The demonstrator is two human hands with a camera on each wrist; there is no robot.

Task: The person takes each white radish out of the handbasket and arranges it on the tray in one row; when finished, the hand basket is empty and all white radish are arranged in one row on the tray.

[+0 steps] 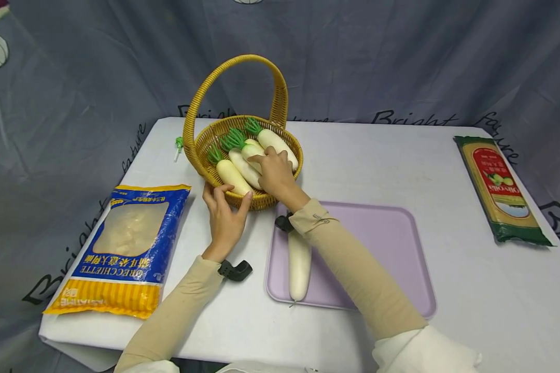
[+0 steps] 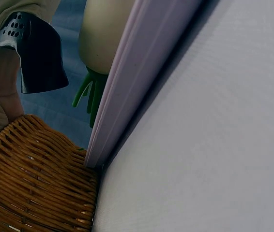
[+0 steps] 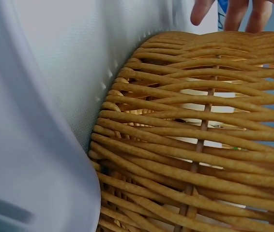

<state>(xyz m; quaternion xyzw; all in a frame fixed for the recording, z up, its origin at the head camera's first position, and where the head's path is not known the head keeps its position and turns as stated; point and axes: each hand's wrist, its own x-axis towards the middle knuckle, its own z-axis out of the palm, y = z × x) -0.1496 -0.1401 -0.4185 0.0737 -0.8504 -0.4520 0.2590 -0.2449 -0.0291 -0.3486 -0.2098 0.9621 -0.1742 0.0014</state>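
A yellow wicker basket (image 1: 261, 203) with a tall handle stands at the back of the white table. Several white radishes (image 1: 277, 143) with green tops lie inside. My right hand (image 1: 276, 175) reaches over the rim and holds a white radish (image 1: 253, 151) in the middle of the pile; its lower part is hidden under the hand. On the near left rim rests my left hand (image 1: 226, 220), fingers spread along the weave. Those fingers (image 3: 236, 14) also show past the rim in the right wrist view. Woven basket side (image 2: 35, 179) fills the lower left of the left wrist view.
A purple tray (image 1: 373, 248) sits in front of the basket's right side, with a long white radish (image 1: 299, 267) on it, partly under my right forearm. A blue and yellow pasta bag (image 1: 121, 248) lies at left, a green lollipop (image 1: 179, 144) behind it. Another pasta pack (image 1: 501, 189) lies far right.
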